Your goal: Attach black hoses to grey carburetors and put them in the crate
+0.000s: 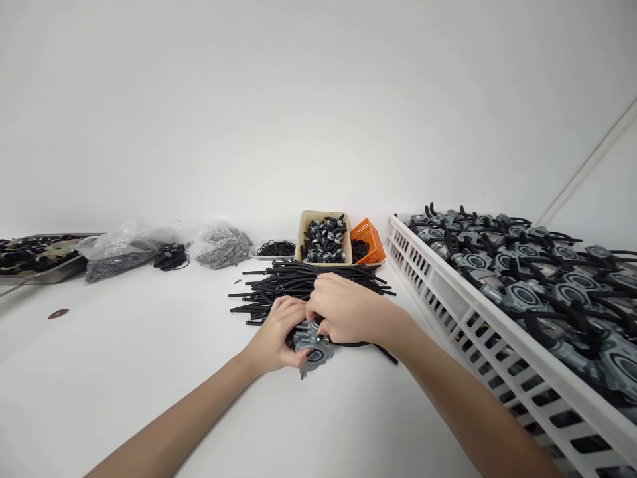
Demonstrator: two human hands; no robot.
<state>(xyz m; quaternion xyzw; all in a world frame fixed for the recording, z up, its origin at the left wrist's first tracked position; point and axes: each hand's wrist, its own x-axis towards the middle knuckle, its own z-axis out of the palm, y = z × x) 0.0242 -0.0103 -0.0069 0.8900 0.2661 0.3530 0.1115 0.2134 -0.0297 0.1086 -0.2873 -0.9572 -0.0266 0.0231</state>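
A grey metal carburetor (314, 357) is held low over the white table, its round bore facing me. My left hand (279, 335) is closed around its left side, thumb along the front. My right hand (348, 309) is closed in a pinch at the top of the carburetor; its fingers cover most of what they grip, with a bit of black showing by the thumb. From under the right hand a black rubber hose (385, 353) runs out to the right; where it begins is hidden. Just behind both hands lies a pile of cut black hoses (269, 292).
At right stands a white slatted crate (478, 332) full of carburetors with hoses. Behind the pile are a cream bin (300, 242) of small black parts and an orange basket (375, 242). Plastic bags (219, 245) and a metal tray (64, 267) stand left.
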